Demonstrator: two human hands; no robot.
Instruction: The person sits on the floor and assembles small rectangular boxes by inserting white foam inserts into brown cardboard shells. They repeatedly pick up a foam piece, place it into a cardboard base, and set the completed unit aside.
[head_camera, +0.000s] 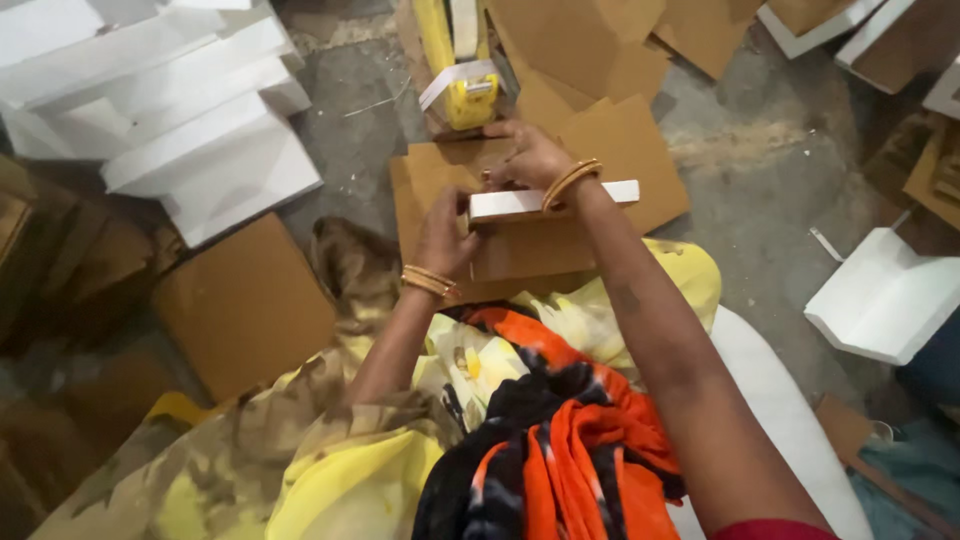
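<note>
A flat white-edged cardboard piece (520, 204) is held just above the lap, over a stack of brown cardboard sheets (620, 150) spread on the grey floor (760, 150). Its left end is gripped by the left hand (443, 238), fingers curled closed around the edge. The right hand (528, 155) is laid over the top from behind, fingers bent down onto the piece, and the piece's right end is seen jutting out past the wrist. Gold bangles (570, 182) are worn on the right wrist, and more on the left. Beneath the arms, yellow patterned cloth (340, 470) and an orange-and-black cloth (570, 440) are draped over the lap. Just beyond the hands, a yellow tool (470, 95) with a white band is seen lying on the cardboard. To the left, white box parts (190, 120) are piled up, and a brown board (245, 305) is laid flat beside the knee. At the right, another white box tray (885, 300) is set down well apart from the hands.
</note>
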